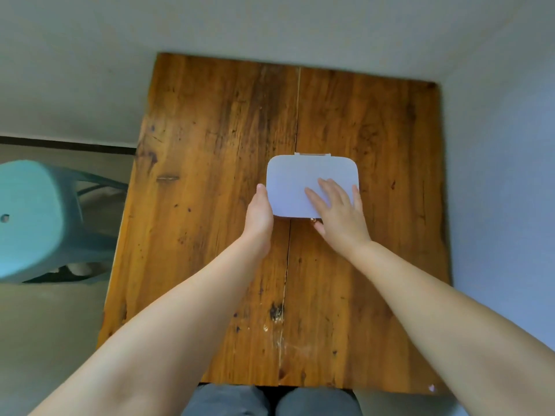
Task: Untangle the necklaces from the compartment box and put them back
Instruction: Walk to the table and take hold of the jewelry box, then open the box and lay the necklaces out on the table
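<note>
- The compartment box (300,181), white with rounded corners and its lid shut, lies flat on the wooden desk (216,175), a little right of the seam between the two planks.
- Bare wood lies open all round the box: a broad stretch toward the far edge, more toward the left and right edges, and a long run back to the near edge above the person's knees.
- The desk's far and right sides sit close to grey walls; a teal plastic chair (33,217) stands off the left side, apart from the desk.
- The left hand (259,214) presses edge-on against the box's near left corner, thumb up along the side, fingers hidden under or behind it.
- The right hand (338,211) lies open and flat, fingers spread over the lid's near right part, palm overhanging the near edge.
- The necklaces are hidden inside; only a small gold speck shows at the near edge beside the right thumb, too small to identify.
- The box's long axis runs left to right; a small tab, hinge or clasp I cannot tell, sits on the far edge.
</note>
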Tool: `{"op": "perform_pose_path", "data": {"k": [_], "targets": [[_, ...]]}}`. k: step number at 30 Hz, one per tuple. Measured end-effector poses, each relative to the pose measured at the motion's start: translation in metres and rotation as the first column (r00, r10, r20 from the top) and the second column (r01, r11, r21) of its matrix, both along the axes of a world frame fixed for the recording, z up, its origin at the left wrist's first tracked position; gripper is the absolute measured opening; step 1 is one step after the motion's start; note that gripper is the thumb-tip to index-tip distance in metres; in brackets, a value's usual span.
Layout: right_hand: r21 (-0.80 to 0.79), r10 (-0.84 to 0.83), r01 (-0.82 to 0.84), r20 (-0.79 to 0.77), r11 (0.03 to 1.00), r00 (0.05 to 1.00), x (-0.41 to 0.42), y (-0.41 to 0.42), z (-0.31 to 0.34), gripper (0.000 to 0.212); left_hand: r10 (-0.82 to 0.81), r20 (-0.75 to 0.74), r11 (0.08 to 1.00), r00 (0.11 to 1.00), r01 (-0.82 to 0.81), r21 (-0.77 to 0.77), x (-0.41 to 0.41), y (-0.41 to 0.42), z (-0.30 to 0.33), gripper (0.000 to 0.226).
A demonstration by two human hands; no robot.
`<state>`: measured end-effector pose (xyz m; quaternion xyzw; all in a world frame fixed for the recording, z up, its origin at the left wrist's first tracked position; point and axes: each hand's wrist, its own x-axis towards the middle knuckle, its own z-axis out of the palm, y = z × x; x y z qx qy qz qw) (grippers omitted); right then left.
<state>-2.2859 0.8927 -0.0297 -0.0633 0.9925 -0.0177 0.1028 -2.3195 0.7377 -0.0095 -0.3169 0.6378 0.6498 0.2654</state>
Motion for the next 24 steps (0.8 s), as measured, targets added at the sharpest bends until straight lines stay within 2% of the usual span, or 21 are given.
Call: {"op": "perform_pose_path", "data": {"k": [4,6,8,10,14,16,17,18,19,21,22,24], "targets": [[-0.182,0.055,-0.071,-0.093,0.981,0.994,-0.007,0.011,0.024,0.054,0.068,-0.006,0.998,0.998,-0.068,-0.003,-0.004,-0.002,-0.001,0.042],[-0.277,0.048,-0.095,-0.169,0.956,0.984,-0.024,0.024,0.044,0.044,0.032,-0.040,0.998,0.999,-0.034,-0.051,-0.005,-0.006,-0.003,0.036],[-0.338,-0.006,-0.070,-0.218,0.939,0.976,-0.050,0.038,0.063,0.036,-0.056,-0.105,0.990,0.993,0.042,-0.137,-0.001,-0.008,-0.008,0.031],[-0.462,-0.146,0.046,-0.185,0.886,0.972,-0.078,0.051,0.075,0.035,-0.052,-0.124,0.983,0.991,0.029,-0.180,0.003,-0.010,-0.015,0.036],[-0.725,-0.498,0.338,-0.008,0.599,0.867,-0.118,0.060,0.067,0.046,0.047,-0.124,0.986,0.991,-0.066,-0.154,0.008,-0.007,-0.020,0.034],[-0.759,-0.596,0.462,0.122,0.459,0.793,-0.126,0.060,0.051,0.047,0.072,-0.133,0.985,0.988,-0.092,-0.147,0.009,-0.005,-0.022,0.034],[-0.741,-0.608,0.521,0.194,0.424,0.770,-0.127,0.060,0.041,0.048,0.082,-0.137,0.984,0.987,-0.102,-0.145,0.011,-0.005,-0.022,0.034],[-0.704,-0.589,0.568,0.260,0.427,0.765,-0.125,0.059,0.033,0.048,0.092,-0.141,0.984,0.986,-0.112,-0.140,0.012,-0.004,-0.022,0.034],[-0.650,-0.548,0.594,0.310,0.474,0.777,-0.122,0.056,0.025,0.048,0.100,-0.144,0.984,0.984,-0.120,-0.135,0.013,-0.004,-0.023,0.034],[-0.512,-0.487,0.592,0.339,0.623,0.805,-0.115,0.046,0.017,0.048,0.102,-0.147,0.985,0.984,-0.121,-0.125,0.015,-0.004,-0.023,0.034],[-0.460,-0.485,0.557,0.276,0.692,0.830,-0.109,0.037,0.018,0.048,0.097,-0.149,0.986,0.984,-0.116,-0.122,0.015,-0.005,-0.023,0.034],[-0.448,-0.397,0.347,-0.020,0.824,0.918,-0.098,0.013,0.024,0.040,0.090,-0.156,0.987,0.984,-0.110,-0.120,0.015,-0.006,-0.022,0.034]]}}
